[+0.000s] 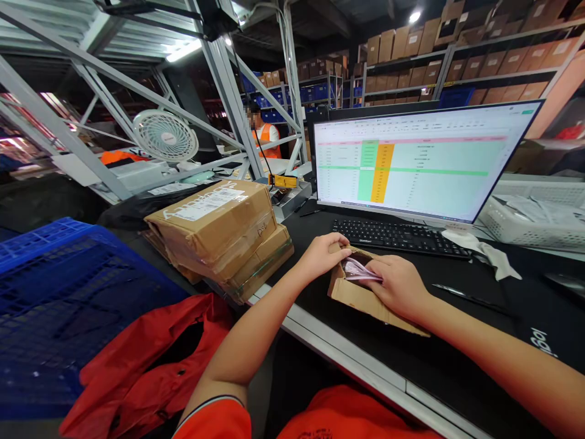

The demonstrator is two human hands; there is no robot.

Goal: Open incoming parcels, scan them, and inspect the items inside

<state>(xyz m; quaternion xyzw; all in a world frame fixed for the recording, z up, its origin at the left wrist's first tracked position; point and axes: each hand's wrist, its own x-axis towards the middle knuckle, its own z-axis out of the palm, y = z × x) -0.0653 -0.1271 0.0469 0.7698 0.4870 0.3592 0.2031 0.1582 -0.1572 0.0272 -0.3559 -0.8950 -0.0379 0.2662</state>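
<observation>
A small opened cardboard box (354, 294) lies on the black desk mat in front of me, its flap folded out toward my body. My left hand (323, 253) grips the far left edge of the box, fingers curled over the cardboard. Inside the box my right hand (395, 283) is closed on a pale, plastic-wrapped packet (359, 269) with thin layered edges. What the packet contains I cannot make out. The right fingertips are partly hidden by the box and packet.
Behind the box stand a black keyboard (393, 236) and a monitor (411, 158) showing a spreadsheet. Stacked cartons (219, 225) sit at the left, near a blue crate (50, 305) and a red jacket (155, 366). A pen (470, 297) and white basket (530, 219) are at the right.
</observation>
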